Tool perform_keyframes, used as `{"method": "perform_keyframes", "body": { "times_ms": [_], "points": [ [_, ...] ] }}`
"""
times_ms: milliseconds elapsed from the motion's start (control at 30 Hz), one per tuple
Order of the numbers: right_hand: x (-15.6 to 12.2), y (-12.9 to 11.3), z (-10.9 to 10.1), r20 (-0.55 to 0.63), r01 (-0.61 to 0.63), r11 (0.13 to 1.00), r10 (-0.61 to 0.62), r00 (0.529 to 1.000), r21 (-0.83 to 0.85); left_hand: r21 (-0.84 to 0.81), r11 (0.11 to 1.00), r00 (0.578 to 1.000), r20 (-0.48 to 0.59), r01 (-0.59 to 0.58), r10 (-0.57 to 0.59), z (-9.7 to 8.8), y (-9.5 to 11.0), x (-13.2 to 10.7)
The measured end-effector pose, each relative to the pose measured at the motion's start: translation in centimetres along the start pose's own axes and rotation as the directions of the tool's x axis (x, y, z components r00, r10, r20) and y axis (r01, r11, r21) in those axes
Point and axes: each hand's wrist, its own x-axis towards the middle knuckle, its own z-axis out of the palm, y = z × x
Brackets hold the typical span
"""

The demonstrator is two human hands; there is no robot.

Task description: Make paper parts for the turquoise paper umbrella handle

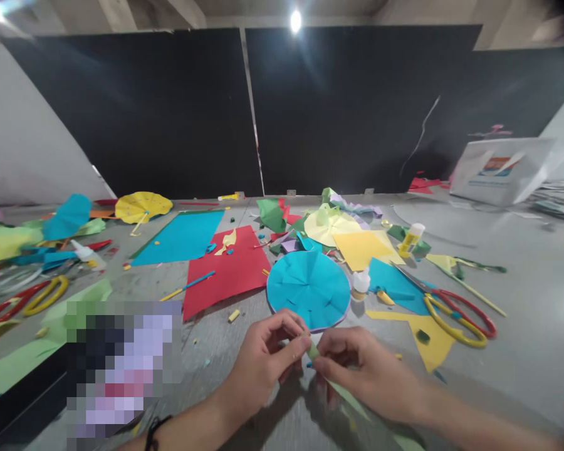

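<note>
My left hand (272,351) pinches one end of a light green paper strip (313,351) between thumb and fingertips. From the other side, my right hand (361,369) is closed on the same strip, whose loose length trails down toward me below my palm. Just beyond both hands lies a pleated blue paper disc (309,288) with a purple edge. A small white glue bottle (360,285) stands to the right of that disc. Past my right hand rest scissors (455,318) with red and yellow handles, their blades over a blue paper piece (380,275).
Red (244,275) and blue (183,235) sheets lie left of centre. A glue stick (411,240) stands beside yellow paper (366,246). At far left are more scissors (26,300) and another glue bottle (87,255). A white box (501,169) sits back right.
</note>
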Motion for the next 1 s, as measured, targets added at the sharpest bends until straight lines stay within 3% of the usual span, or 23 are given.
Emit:
{"method": "perform_keyframes", "body": {
  "times_ms": [100, 267, 367, 533, 700, 867, 1000],
  "points": [
    [0.6, 1.4, -0.3, 0.107, -0.071, 0.990, 0.058, 0.993, 0.123, -0.017, 0.999, 1.000, -0.006, 0.028, -0.029, -0.3, 0.1, 0.2],
    [-0.1, 2.6, -0.3, 0.151, -0.146, 0.944, 0.104, 0.983, 0.297, -0.070, 0.992, 0.994, -0.007, 0.105, -0.106, -0.2, 0.0, 0.1],
    [-0.5, 2.7, -0.4, 0.118, -0.079, 0.970, 0.053, 0.992, 0.231, -0.092, 0.985, 0.989, 0.006, 0.146, -0.146, -0.2, -0.2, 0.0],
    [-0.3, 2.7, -0.8, -0.002, 0.106, 0.993, -0.106, 0.994, -0.041, -0.101, 0.981, 0.986, 0.004, 0.164, -0.164, -0.2, -0.5, 0.2],
    [-0.2, 3.0, -0.9, -0.050, 0.171, 0.982, -0.167, 0.985, 0.083, -0.092, 0.979, 0.983, -0.025, 0.180, -0.183, -0.2, -0.1, 0.2],
    [0.0, 3.1, -1.1, 0.059, 0.001, 0.967, -0.016, 0.998, 0.253, -0.089, 0.978, 0.981, -0.023, 0.188, -0.190, -0.3, 0.2, 0.1],
    [0.2, 2.9, -1.3, 0.211, -0.196, 0.897, 0.119, 0.970, 0.397, -0.097, 0.979, 0.982, -0.044, 0.178, -0.183, -0.3, 0.2, 0.3]
  ]
}}
